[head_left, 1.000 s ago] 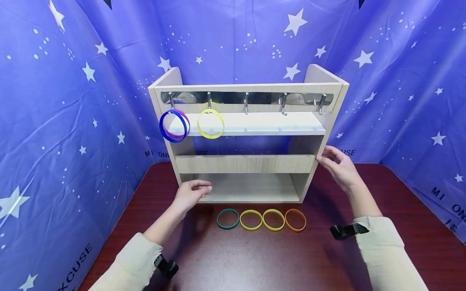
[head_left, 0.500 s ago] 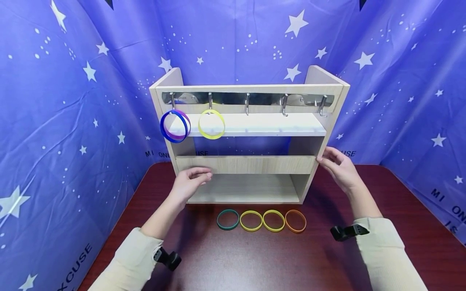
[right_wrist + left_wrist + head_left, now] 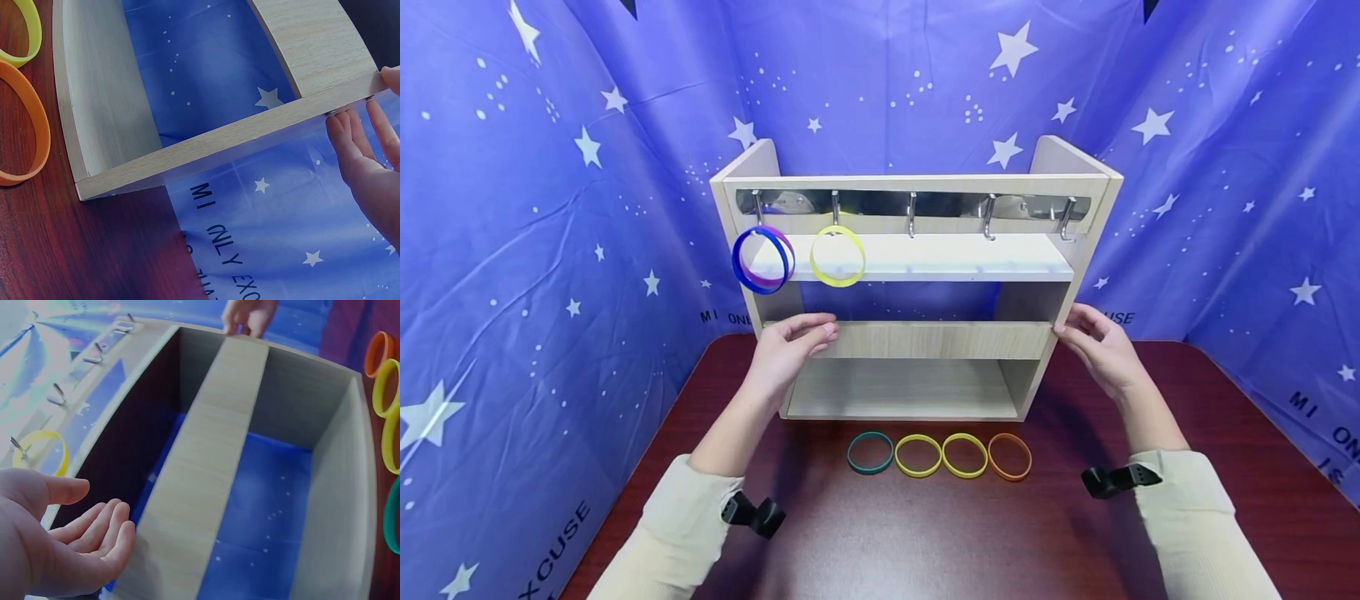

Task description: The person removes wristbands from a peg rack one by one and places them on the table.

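Note:
In the head view my left hand (image 3: 781,354) hovers at the left part of the shelf's crossbar (image 3: 940,340), fingers loosely bent and holding nothing. The left wrist view shows that palm beside a yellow wristband (image 3: 64,456) on its hook. My right hand (image 3: 1099,348) touches the right side panel of the wooden shelf (image 3: 219,136), thumb at its front edge and fingers along its outer face. A blue wristband (image 3: 736,268) and a purple wristband (image 3: 791,254) hang from the leftmost hook. Four lie in front: green (image 3: 871,472), yellow (image 3: 918,476), yellow (image 3: 966,477) and orange (image 3: 1010,479).
A metal strip with several hooks (image 3: 912,218) runs across the shelf's top, above a white ledge (image 3: 925,257). The shelf stands on a dark red table (image 3: 925,542). Blue star-patterned cloth (image 3: 865,83) surrounds the table at the back and sides.
My left hand has risen from the shelf's bottom board to the height of the crossbar. The right hand stays at the side panel, and the wristbands have not moved.

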Tool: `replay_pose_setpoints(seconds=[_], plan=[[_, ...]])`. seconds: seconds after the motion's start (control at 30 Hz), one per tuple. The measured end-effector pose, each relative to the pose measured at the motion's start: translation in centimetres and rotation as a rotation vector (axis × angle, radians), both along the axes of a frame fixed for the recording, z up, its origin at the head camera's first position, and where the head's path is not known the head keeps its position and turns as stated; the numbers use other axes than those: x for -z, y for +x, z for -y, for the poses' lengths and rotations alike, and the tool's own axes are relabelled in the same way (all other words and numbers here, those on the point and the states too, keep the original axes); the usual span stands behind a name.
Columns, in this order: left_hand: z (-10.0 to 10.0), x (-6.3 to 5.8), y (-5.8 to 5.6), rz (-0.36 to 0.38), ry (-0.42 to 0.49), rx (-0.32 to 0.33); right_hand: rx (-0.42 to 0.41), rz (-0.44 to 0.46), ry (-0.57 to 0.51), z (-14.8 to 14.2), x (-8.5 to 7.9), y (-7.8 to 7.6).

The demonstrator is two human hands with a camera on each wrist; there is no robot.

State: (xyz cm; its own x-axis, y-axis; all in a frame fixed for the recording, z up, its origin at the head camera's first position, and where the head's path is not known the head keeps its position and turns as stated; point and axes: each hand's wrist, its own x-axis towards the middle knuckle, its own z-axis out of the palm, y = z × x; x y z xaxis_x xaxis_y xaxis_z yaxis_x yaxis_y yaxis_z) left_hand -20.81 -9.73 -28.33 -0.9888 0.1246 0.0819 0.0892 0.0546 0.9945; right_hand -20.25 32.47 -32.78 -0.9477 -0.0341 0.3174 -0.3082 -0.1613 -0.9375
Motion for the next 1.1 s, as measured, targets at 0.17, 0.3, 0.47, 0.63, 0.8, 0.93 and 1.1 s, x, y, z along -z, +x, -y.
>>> replay_pose_setpoints(seconds=[0.17,0.3,0.47,0.63,0.8,0.93,1.1], plan=[[-0.5,-1.2,0.1,-0.041,0.046,-0.005,0.005,0.002,0.001,0.0,0.0,0.0],[-0.9,-1.9,0.2,-0.058,0.068,-0.015,0.005,0.006,-0.004,0.0,0.0,0.1],[-1.4,-2.5,0.1,-0.063,0.118,-0.018,0.01,0.003,-0.002,0.0,0.0,0.1],[-1.9,-2.8,-0.1,-0.066,0.157,-0.025,0.015,0.01,0.004,0.0,0.0,0.1],[-2.2,-2.9,-0.2,-0.057,0.188,-0.035,0.014,0.011,0.009,0.0,0.0,0.1],[-2.4,-2.8,-0.2,-0.057,0.244,-0.062,0.012,0.005,0.011,0.1,0.0,0.1],[-3.0,-2.4,-0.2,-0.089,0.328,-0.099,0.011,0.004,0.005,0.1,0.0,0.1]])
